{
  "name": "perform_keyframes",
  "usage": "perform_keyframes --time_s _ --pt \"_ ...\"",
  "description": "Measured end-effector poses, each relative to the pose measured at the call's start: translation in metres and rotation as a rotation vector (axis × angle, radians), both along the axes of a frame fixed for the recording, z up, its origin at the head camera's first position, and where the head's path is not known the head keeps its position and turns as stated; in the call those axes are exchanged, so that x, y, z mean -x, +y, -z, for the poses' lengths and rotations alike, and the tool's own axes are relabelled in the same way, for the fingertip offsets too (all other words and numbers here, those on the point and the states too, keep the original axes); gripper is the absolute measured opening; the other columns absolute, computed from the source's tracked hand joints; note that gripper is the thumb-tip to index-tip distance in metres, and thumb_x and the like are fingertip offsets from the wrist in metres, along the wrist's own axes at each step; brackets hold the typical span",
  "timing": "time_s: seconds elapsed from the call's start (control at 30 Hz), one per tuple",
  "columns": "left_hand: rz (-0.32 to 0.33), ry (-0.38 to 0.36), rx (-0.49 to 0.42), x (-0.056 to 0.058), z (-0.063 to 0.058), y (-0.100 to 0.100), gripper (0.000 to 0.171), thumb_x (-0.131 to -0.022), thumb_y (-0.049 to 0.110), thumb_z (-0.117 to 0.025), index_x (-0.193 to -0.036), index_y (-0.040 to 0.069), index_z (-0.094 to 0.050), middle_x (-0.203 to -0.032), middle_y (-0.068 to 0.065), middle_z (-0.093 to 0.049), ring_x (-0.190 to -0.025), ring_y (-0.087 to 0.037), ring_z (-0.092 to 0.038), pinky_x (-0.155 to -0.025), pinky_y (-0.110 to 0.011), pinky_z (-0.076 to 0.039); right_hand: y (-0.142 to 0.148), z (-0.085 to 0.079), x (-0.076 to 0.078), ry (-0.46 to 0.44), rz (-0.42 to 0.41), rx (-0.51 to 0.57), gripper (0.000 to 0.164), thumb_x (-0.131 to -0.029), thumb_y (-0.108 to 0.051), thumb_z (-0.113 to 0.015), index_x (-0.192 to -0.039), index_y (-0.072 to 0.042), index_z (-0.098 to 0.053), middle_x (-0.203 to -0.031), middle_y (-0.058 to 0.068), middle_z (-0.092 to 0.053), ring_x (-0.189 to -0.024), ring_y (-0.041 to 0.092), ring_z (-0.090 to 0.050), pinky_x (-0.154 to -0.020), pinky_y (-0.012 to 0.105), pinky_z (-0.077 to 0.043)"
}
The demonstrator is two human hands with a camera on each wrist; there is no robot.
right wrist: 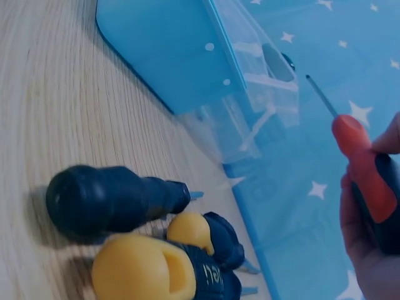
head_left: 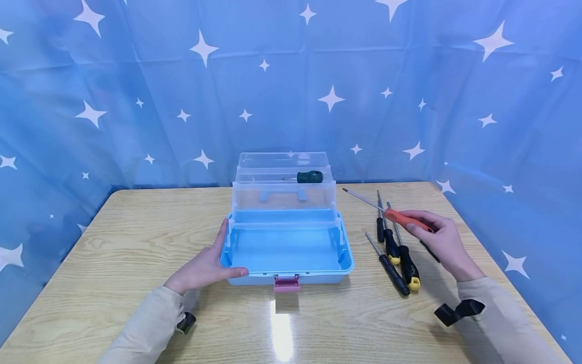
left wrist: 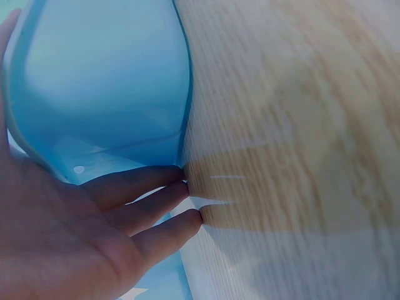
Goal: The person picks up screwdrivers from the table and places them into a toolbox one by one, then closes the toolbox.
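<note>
toolbox [head_left: 282,250]: smooth plastic | screwdriver shaft [head_left: 364,199]: metal | tabletop [head_left: 173,222]: glossy wood-grain

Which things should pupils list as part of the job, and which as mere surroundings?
Likely part of the job:
Orange-handled screwdriver, held in the right grip
Open blue box, touched by the left grip
Green-handled screwdriver, in the clear upper part
Dark-handled screwdrivers, beside the box

Mere surroundings:
Table
Starry curtain

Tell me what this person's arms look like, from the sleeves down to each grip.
The left sleeve and right sleeve are long, plain and pale beige. A left black device and right black device, both blocky, sit near the wrists. The left grip and right grip wear no gloves. I see no cables.
</note>
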State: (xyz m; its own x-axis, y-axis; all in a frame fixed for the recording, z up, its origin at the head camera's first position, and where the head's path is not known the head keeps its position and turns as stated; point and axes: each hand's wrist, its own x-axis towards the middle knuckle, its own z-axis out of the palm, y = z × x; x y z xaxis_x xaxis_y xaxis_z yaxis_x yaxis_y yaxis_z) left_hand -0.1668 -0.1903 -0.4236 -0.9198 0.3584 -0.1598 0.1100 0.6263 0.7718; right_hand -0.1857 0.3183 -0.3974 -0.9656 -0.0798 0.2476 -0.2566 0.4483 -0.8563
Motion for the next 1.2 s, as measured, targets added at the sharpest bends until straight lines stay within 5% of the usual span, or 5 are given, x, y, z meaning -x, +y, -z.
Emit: perform_keyframes --time_s 0.33,0.6,1.2 --pt "0.000 0.001 0.003 0.001 0.000 0.000 0.124 -0.077 0.050 -0.078 -0.154 0.017 0.015 -0.148 -0.033 -0.029 -0.128 -0.049 -0.040 -0.098 -0.059 -0.039 -0.013 -0.004 -0.001 -0.006 -0.080 -0.001 0.030 -0.096 -0.010 -0.061 -0.126 -0.006 -0.064 -0.107 -0.011 -0.063 -0.077 0.013 -0.050 -0.055 0.029 -0.040" --pt "-0.002 0.003 0.001 0.002 0.001 0.001 0.125 -0.077 0.049 -0.078 -0.154 0.018 0.015 -0.146 -0.034 -0.031 -0.126 -0.048 -0.042 -0.098 -0.058 -0.039 -0.023 -0.003 0.000 -0.011 -0.132 -0.001 0.029 -0.096 -0.008 -0.061 -0.124 -0.003 -0.064 -0.103 -0.006 -0.063 -0.066 0.017 -0.044 -0.050 0.033 -0.035" --pt "-0.009 -0.005 0.009 0.000 0.000 0.000 0.124 -0.077 0.050 -0.078 -0.154 0.018 0.015 -0.145 -0.034 -0.032 -0.127 -0.048 -0.042 -0.098 -0.059 -0.038 -0.046 0.000 0.002 -0.093 -0.216 -0.001 0.029 -0.096 -0.012 -0.062 -0.123 -0.003 -0.064 -0.108 0.005 -0.062 -0.080 0.021 -0.055 -0.061 0.033 -0.047"
